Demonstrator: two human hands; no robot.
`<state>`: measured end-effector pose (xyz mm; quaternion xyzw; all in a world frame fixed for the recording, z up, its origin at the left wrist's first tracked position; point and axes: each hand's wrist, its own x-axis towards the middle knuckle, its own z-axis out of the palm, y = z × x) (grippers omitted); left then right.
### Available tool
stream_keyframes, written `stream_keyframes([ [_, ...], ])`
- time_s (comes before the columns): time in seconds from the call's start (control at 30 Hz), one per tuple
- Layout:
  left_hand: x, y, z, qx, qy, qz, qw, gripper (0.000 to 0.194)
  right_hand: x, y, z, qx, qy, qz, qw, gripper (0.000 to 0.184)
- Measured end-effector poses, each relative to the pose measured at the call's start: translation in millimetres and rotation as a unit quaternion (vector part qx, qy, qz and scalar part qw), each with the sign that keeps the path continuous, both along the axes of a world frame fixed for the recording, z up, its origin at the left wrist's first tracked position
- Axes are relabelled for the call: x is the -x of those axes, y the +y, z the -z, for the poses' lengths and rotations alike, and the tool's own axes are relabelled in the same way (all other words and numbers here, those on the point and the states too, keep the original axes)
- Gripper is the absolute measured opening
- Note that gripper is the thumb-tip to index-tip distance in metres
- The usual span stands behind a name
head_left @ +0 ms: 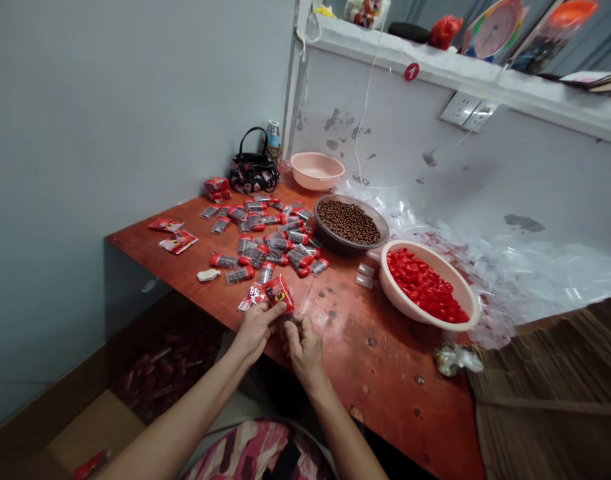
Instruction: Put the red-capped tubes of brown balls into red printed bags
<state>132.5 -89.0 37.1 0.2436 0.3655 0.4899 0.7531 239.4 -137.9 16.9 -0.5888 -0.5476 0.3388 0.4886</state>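
Note:
My left hand [256,328] pinches a red foil packet [279,293] between thumb and fingers at the table's near edge. My right hand [304,348] sits just below it, its fingers closed at the packet's lower end, where the contact is partly hidden. Another red packet [252,297] lies beside my left thumb. Several small packets with clear windows and red ends [258,240] lie scattered on the red-brown wooden table [365,353]. Nearer the wall are a grey bowl of brown beads [350,247] and a pale pink basin of red pieces [402,300].
A pale pink basin [316,170], a black handbag [254,172] and a bottle [273,137] stand at the table's far end. Clear plastic sheeting [490,280] is heaped along the wall. Below the left edge, a cardboard box [160,373] holds red packets.

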Motion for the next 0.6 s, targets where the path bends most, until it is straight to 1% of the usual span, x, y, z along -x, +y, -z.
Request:
stream_keyframes([
  [0.07, -0.4, -0.8, 0.8, 0.005, 0.008, 0.012, 1.0, 0.018, -0.4, 0.0, 0.1, -0.007, -0.009, 0.006, 1.0, 0.016],
  [0.1, 0.0, -1.0, 0.8, 0.001, 0.012, 0.022, 1.0, 0.017, -0.8, 0.2, 0.3, -0.001, 0.003, 0.005, 1.0, 0.017],
  [0.17, 1.7, -0.9, 0.1, -0.017, 0.017, 0.06, 0.998, 0.017, -1.7, 0.7, 1.1, 0.035, 0.069, -0.017, 0.997, 0.02],
  [0.23, 3.9, 0.1, -0.8, -0.041, 0.025, 0.109, 0.993, 0.021, -2.6, 1.5, 1.8, 0.083, 0.155, -0.055, 0.983, 0.024],
  [0.27, 4.8, 0.8, -1.1, -0.051, 0.032, 0.128, 0.99, 0.022, -3.1, 1.7, 1.8, 0.1, 0.183, -0.069, 0.976, 0.026],
  [0.3, 5.3, 1.7, -1.2, -0.058, 0.042, 0.136, 0.988, 0.023, -3.5, 1.9, 1.6, 0.106, 0.192, -0.072, 0.973, 0.027],
  [0.37, 5.3, 3.3, -1.1, -0.056, 0.068, 0.114, 0.99, 0.02, -4.3, 1.6, 0.2, 0.077, 0.151, -0.046, 0.984, 0.025],
  [0.43, 3.9, 3.7, -1.1, -0.038, 0.084, 0.071, 0.993, 0.016, -4.9, 1.3, -1.3, 0.029, 0.082, -0.008, 0.996, 0.022],
  [0.47, 3.0, 3.1, -1.4, -0.03, 0.084, 0.057, 0.994, 0.016, -5.2, 1.5, -1.7, 0.018, 0.066, -0.001, 0.998, 0.021],
  [0.5, 2.0, 2.0, -2.1, -0.029, 0.08, 0.057, 0.995, 0.016, -5.4, 1.9, -1.7, 0.021, 0.072, -0.007, 0.997, 0.021],
  [0.53, 1.0, 0.4, -2.9, -0.034, 0.076, 0.068, 0.994, 0.017, -5.5, 2.8, -1.0, 0.038, 0.098, -0.023, 0.994, 0.022],
  [0.6, -0.4, -3.3, -4.8, -0.054, 0.068, 0.102, 0.991, 0.021, -5.4, 5.4, 1.6, 0.081, 0.179, -0.061, 0.979, 0.026],
])
